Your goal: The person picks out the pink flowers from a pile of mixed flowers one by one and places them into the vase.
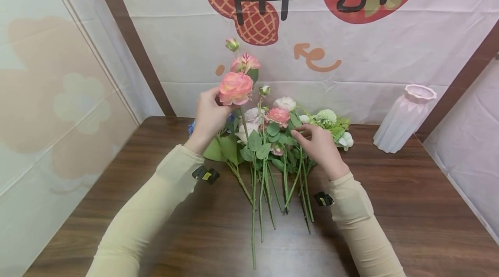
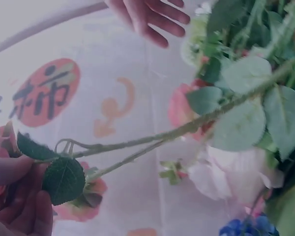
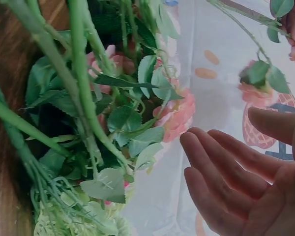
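Left hand: I pinch a pink rose below its bloom
Right hand: my thumb, fingers apart near flower pile

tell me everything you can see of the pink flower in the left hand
The pink flower looks like fabric, ruffled and yellow-tinged, with a second bloom behind it, a closed bud on top and toothed green leaves. Its thin stem forks. The left hand holds it just under the front bloom, roughly upright; lower down, other stems make its stem hard to follow.
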The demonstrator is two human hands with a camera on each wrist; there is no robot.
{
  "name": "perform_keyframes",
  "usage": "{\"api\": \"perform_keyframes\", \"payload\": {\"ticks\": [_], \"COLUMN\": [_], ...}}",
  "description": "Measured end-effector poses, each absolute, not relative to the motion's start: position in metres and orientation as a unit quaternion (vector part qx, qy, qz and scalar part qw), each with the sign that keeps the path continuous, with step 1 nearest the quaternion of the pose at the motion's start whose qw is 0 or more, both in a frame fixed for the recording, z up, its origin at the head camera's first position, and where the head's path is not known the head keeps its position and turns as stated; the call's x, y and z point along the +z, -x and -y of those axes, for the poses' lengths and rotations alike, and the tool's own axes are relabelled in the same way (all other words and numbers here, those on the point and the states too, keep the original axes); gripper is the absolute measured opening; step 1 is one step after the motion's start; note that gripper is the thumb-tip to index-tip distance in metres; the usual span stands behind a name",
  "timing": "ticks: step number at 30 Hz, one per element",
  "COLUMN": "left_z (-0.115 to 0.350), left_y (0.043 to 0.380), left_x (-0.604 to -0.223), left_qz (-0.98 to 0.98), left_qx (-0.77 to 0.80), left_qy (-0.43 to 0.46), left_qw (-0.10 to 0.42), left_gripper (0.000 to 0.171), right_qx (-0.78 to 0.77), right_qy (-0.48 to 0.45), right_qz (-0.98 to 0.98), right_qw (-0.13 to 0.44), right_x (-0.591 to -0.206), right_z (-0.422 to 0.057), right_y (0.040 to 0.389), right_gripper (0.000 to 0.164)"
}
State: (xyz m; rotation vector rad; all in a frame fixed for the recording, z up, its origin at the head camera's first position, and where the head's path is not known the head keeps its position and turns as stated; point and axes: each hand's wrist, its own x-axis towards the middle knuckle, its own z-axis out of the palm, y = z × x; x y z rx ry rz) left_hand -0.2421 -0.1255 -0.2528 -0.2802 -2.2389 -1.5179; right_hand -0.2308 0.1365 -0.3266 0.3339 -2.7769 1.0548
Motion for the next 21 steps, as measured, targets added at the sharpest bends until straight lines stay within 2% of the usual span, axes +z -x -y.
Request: {"api": "perform_keyframes", "payload": {"ticks": [6, 16, 21], "left_z": [0.120, 0.107, 0.097], "left_y": [0.234, 0.228, 0.229], "left_x": [-0.245, -0.248, -0.254], "left_qz": [0.775, 0.711, 0.696], "left_qx": [-0.571, -0.657, -0.677], "left_qy": [0.116, 0.138, 0.155], "left_qw": [0.246, 0.210, 0.185], "left_gripper": [0.033, 0.038, 0.040], "right_qx": [0.365, 0.378, 0.403], "right_qy": [-0.117, -0.129, -0.138], "right_qz": [0.918, 0.904, 0.891], "right_qw": [0.106, 0.154, 0.157], "right_x": [-0.321, -0.309, -0.302], "right_z": [-0.138, -0.138, -0.136], "right_y": [0.230, 0.231, 0.227], "right_gripper": [0.034, 0.030, 0.030]}}
